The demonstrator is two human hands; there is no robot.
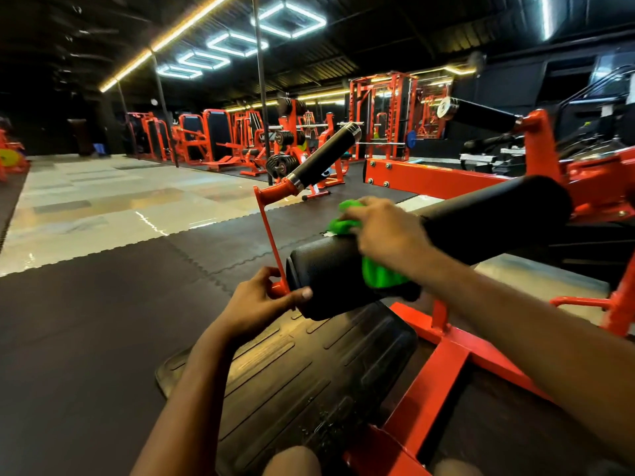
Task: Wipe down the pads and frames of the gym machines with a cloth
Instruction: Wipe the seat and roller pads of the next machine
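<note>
Nearest the lens we noted two knees (292, 460) at the bottom edge. Just beyond them a black ribbed footplate (309, 365) lay on the dark interlocking floor mats (86, 304). An orange frame (443, 355) ran along the footplate's right side and carried a short black roller pad (326, 273) above it.

We found the left hand (264, 300) closed round the foot of a thin orange upright (271, 231) at the pad's left end. Its thumb was pressed flat against the pad's end face.

The right hand (385, 231) lay on top of the same pad, fingers curled over a bunched green cloth (347, 218). The cloth was in contact with the pad's upper surface, and a loose fold of it hung down the pad's near side under the wrist. That hand was somewhat blurred.

A longer black pad (491, 214) extended up and to the right from behind the right hand. The upright ended in a tilted handle (326, 154) with a black grip and a chrome cap.

Further left we recorded glossy pale tiles (103, 201) adjoining the mats. Across the hall stood rows of orange machines (206, 139), and black weight plates (281, 163) were stored on one of them.
</note>
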